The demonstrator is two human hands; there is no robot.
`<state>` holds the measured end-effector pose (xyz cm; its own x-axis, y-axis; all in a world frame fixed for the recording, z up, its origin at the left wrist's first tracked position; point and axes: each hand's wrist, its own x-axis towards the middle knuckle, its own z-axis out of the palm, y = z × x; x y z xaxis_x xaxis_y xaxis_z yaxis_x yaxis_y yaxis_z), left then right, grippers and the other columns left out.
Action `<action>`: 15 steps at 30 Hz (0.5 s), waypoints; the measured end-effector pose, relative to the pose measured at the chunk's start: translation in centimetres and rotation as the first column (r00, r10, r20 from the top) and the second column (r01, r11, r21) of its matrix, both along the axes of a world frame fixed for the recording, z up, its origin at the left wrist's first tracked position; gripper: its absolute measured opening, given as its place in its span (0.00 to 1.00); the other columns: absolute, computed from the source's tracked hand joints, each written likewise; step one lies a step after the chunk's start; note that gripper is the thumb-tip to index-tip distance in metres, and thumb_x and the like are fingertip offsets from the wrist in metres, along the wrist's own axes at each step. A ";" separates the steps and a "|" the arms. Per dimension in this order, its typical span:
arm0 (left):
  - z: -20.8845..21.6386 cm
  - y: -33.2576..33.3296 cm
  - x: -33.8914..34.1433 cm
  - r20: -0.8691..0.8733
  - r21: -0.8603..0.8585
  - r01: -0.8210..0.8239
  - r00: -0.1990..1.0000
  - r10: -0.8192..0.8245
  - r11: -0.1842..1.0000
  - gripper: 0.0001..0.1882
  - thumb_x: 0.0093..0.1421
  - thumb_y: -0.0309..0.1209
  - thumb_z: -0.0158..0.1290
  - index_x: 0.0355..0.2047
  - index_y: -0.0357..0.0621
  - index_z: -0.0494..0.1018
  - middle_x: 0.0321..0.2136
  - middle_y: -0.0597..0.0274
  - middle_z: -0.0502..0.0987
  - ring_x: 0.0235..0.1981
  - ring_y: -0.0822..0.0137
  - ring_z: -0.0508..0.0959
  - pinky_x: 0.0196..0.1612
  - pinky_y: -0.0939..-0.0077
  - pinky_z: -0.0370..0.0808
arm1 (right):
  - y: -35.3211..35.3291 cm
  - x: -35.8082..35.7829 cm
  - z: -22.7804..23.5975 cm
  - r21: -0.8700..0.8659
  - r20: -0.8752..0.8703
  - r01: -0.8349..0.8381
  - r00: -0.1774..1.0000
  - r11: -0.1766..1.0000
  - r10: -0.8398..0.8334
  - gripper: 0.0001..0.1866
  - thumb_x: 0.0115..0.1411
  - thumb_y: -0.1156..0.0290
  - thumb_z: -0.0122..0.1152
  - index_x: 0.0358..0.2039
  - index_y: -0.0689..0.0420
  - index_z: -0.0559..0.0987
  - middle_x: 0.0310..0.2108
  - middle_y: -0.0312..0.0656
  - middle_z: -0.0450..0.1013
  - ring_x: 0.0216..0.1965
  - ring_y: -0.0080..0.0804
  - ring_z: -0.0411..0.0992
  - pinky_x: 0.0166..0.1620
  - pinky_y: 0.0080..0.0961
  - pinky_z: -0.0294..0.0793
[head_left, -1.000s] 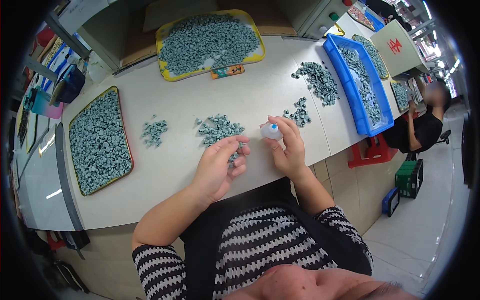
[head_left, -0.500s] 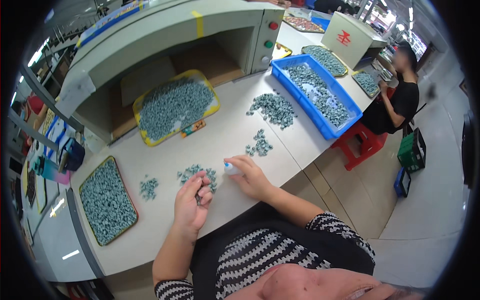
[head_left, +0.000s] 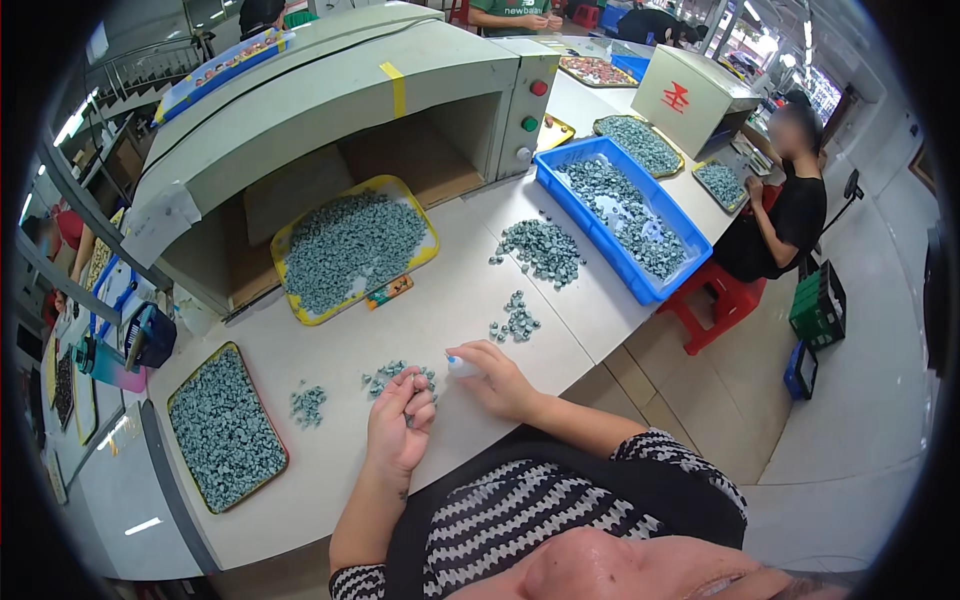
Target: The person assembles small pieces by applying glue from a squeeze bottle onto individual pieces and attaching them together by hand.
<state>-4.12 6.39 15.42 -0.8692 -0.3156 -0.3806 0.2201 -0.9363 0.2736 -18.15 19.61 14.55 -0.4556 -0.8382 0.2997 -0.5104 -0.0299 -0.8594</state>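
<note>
My left hand (head_left: 398, 430) is raised palm up over the near table, its fingers curled and the fingertips pinched together. A small dark bit shows between them, too small to name. In my right hand (head_left: 508, 388) is a small white squeeze bottle (head_left: 463, 367) with a blue tip, pointing left toward my left fingertips without touching them. Just behind my left hand lies a pile of small grey-green stone-like pieces (head_left: 383, 377), partly hidden by the fingers. A smaller heap (head_left: 308, 405) sits to its left, and another loose heap (head_left: 518, 318) beyond my right hand.
A tray (head_left: 262, 404) full of pieces lies at left. A yellow-rimmed tray (head_left: 430, 247) sits in the mouth of a grey box-shaped machine (head_left: 330, 130). Farther right are a larger heap (head_left: 542, 250) and a blue crate (head_left: 597, 243). A person (head_left: 790, 205) sits on a red stool (head_left: 715, 310).
My left hand has shifted slightly right, closer to the bottle. My right hand keeps its hold. The whole view has tilted up a little, so the table things appear lower.
</note>
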 end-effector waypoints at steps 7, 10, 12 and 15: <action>-3.3 -7.3 1.2 -0.061 0.184 -0.167 0.982 0.181 0.969 0.10 0.65 0.35 0.42 0.35 0.42 0.66 0.20 0.72 0.59 0.18 0.80 0.55 0.18 0.87 0.51 | -4.8 -1.9 -5.3 -0.072 -0.069 0.017 0.997 0.997 -0.021 0.23 0.53 0.81 0.56 0.51 0.61 0.67 0.44 0.48 0.66 0.44 0.40 0.67 0.47 0.27 0.67; -4.6 -10.1 2.9 -0.072 0.137 -0.239 0.966 0.250 0.961 0.10 0.65 0.36 0.42 0.33 0.42 0.66 0.19 0.71 0.59 0.17 0.79 0.54 0.18 0.87 0.51 | -6.8 -1.6 -8.9 -0.090 0.059 -0.002 0.998 0.996 0.007 0.21 0.57 0.79 0.54 0.52 0.62 0.65 0.46 0.47 0.65 0.44 0.35 0.67 0.49 0.25 0.66; -6.3 -11.7 4.6 -0.112 0.126 -0.255 0.957 0.269 0.959 0.11 0.65 0.36 0.42 0.33 0.42 0.67 0.19 0.72 0.59 0.17 0.79 0.53 0.18 0.87 0.51 | -7.8 -1.5 -10.4 -0.055 0.162 -0.038 0.986 0.998 0.046 0.22 0.59 0.80 0.52 0.54 0.63 0.62 0.51 0.47 0.60 0.45 0.32 0.68 0.50 0.27 0.67; -8.2 -13.6 6.7 -0.187 0.129 -0.276 0.937 0.296 0.953 0.11 0.65 0.37 0.42 0.34 0.42 0.67 0.19 0.71 0.59 0.18 0.79 0.54 0.18 0.86 0.51 | -8.9 -0.7 -11.0 -0.065 0.160 -0.045 0.986 0.997 0.054 0.22 0.59 0.79 0.52 0.54 0.63 0.62 0.51 0.46 0.60 0.46 0.34 0.68 0.50 0.28 0.68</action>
